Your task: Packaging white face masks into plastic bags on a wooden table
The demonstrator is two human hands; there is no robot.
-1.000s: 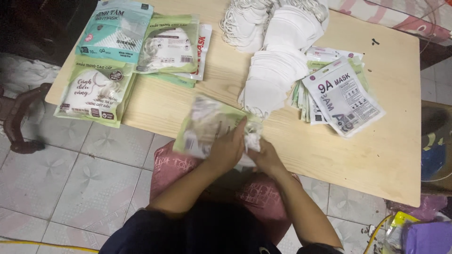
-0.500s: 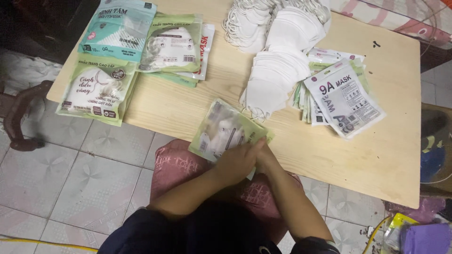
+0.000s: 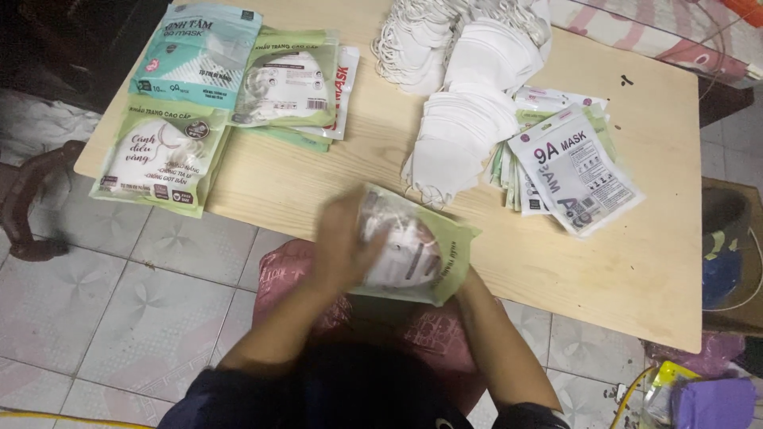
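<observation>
Wooden table (image 3: 620, 262), near edge: green mask packet (image 3: 413, 246) overhangs it, left hand (image 3: 342, 246) fingers clamped on top. Right hand hidden beneath; grip indeterminate. Bare tabletop lies at four o'clock.

Both forearms reach forward from the bottom edge and converge in front of the body. The left hand (image 3: 343, 246) is blurred, fingers curled in a grip, back facing up. The right hand is hidden; only its forearm and wrist show, angled inward.
</observation>
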